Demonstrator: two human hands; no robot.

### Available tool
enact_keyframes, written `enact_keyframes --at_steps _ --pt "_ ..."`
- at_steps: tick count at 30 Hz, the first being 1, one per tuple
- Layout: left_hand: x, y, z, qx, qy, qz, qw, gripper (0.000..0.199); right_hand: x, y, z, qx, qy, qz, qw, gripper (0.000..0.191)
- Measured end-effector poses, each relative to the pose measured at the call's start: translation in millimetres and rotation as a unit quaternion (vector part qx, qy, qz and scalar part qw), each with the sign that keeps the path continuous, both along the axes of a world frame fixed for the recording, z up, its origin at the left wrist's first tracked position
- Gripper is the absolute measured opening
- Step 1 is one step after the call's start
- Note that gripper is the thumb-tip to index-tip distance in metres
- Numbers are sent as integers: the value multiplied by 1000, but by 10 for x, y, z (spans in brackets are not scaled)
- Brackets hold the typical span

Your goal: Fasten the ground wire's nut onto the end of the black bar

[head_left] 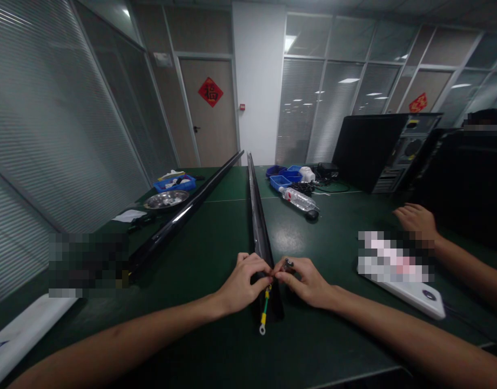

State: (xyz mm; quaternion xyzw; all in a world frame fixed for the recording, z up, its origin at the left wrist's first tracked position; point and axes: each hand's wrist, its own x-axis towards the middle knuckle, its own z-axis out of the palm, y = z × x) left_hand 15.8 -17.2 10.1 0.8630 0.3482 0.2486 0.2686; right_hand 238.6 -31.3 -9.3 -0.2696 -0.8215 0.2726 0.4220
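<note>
A long black channel-shaped rail (pixel 261 232) runs away from me down the middle of the table. Over its near end, my left hand (pixel 246 278) is closed in a pinch at the upper end of a short green-and-yellow wire (pixel 266 305). The wire hangs toward me and ends in a bare ring terminal (pixel 262 328). My right hand (pixel 305 281) meets the left one fingertip to fingertip, also closed. A small shiny metal piece (pixel 288 263) shows among its fingers; its kind cannot be made out. What the fingertips press on is hidden.
Another black rail (pixel 179 216) lies to the left, near a metal bowl (pixel 167 199) and a blue tray (pixel 174 183). Blue bins (pixel 281 182), a plastic bottle (pixel 299 199) and a computer case (pixel 378 151) stand right. Another person's hand (pixel 418 222) is near a white device (pixel 414 294).
</note>
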Motion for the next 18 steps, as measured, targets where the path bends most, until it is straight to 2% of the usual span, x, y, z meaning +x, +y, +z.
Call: enact_keyframes --at_steps 8,18 --pt "-21 -33 14 25 -13 3 1000 5 -3 -17 45 14 5 12 1000 26" --pt "-1 14 -48 22 -15 5 1000 8 2 4 7 -8 8 12 1000 22"
